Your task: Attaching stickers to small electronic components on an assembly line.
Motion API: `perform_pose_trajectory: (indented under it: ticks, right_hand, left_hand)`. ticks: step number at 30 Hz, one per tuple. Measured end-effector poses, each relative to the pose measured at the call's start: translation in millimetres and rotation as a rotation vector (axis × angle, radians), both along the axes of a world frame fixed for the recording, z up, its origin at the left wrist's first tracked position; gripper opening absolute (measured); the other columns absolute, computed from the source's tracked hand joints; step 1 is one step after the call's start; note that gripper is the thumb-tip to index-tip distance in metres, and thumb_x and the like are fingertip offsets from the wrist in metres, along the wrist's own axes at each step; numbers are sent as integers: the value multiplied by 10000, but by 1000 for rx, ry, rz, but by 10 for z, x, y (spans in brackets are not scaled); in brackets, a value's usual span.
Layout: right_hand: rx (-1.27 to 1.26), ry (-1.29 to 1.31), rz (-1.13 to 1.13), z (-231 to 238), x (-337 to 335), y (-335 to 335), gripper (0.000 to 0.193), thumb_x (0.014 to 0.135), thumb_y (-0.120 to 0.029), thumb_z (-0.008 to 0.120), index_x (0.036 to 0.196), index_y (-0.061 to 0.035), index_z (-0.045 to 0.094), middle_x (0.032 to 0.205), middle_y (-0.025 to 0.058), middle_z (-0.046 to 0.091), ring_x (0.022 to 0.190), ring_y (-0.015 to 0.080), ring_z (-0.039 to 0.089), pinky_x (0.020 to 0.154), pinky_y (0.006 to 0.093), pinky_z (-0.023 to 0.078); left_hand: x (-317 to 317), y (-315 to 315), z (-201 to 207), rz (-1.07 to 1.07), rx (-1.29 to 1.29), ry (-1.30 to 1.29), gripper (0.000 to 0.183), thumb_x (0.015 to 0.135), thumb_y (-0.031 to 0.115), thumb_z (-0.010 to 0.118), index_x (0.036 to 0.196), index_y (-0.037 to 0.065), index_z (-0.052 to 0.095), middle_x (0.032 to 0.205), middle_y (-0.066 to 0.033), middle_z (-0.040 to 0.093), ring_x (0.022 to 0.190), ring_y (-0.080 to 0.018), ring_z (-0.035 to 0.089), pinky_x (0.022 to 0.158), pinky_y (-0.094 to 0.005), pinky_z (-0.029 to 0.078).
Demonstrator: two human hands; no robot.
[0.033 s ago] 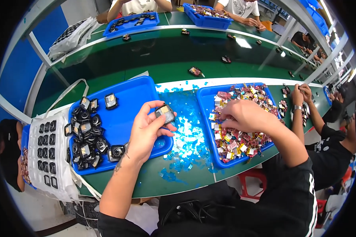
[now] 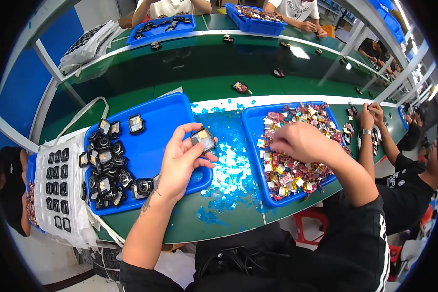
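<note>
My left hand [image 2: 176,163] grips a small square black housing [image 2: 204,140] between thumb and fingers. Its pale inner face, with a yellowish patch, is turned up. A blue tray [image 2: 168,114] lies to the left, with a heap of similar black housings [image 2: 111,163] along its left side. Over the right-hand blue tray [image 2: 265,190], my right hand [image 2: 299,141] is closed, fingertips bent down. Small red circuit parts [image 2: 297,170] with white and yellow pieces fill that tray. Whatever sits between the right fingertips is hidden.
Blue film scraps [image 2: 231,165] litter the green table between the trays. A white moulded tray [image 2: 58,194] holding black frames stands far left. Beyond the white ledge, a green conveyor [image 2: 190,68] carries scattered parts. A co-worker's hands [image 2: 370,117] are close on the right.
My right hand has shifted very slightly over the tray of red parts. The left hand holds the housing as before.
</note>
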State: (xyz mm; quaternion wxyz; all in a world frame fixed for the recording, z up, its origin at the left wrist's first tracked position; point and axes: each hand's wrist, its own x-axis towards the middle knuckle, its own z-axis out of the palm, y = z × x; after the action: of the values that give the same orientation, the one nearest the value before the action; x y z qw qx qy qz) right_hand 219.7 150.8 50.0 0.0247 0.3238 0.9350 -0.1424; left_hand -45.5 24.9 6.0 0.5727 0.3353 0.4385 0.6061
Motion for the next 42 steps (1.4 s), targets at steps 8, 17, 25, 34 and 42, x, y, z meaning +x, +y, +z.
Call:
perform_pose_trajectory:
  ticks: [8, 17, 25, 34, 42]
  right_hand:
    - [-87, -68, -79, -138, -75, 56, 146, 747, -137, 739, 778, -39, 636, 696, 100, 644, 647, 265, 640, 623, 367, 504]
    - [-577, 862, -433, 77, 97, -378, 125, 841, 16, 626, 893, -26, 521, 791, -25, 561, 690, 20, 522, 600, 177, 436]
    - [-265, 511, 121, 311, -79, -728, 168, 846, 42, 562, 975, -21, 650, 864, 122, 612, 826, 308, 609, 720, 387, 487]
    - [-373, 703, -114, 185, -348, -815, 148, 852, 0, 654, 988, 19, 599, 825, 105, 653, 812, 192, 694, 701, 298, 570]
    - [-354, 747, -180, 50, -355, -834, 88, 867, -35, 656, 916, 9, 597, 825, 91, 630, 767, 183, 670, 636, 304, 560]
  left_hand:
    - [98, -16, -58, -44, 70, 123, 452, 921, -7, 502, 1351, 60, 379, 1172, -190, 588, 841, -173, 644, 687, -268, 555]
    - [146, -71, -84, -86, 111, 293, 216, 932, 48, 562, 1132, 6, 631, 1051, -57, 594, 844, -113, 607, 699, -230, 521]
    - [387, -131, 5, -136, 353, 603, 311, 816, 161, 754, 1114, 89, 702, 1083, -91, 559, 792, -119, 546, 645, -250, 474]
    - [451, -191, -99, -210, 412, 556, 161, 871, 124, 690, 979, 4, 693, 990, -103, 596, 832, -167, 596, 711, -292, 486]
    - [485, -237, -49, -165, 407, 554, 124, 850, 35, 676, 956, -29, 679, 1008, -115, 602, 925, -197, 589, 817, -304, 472]
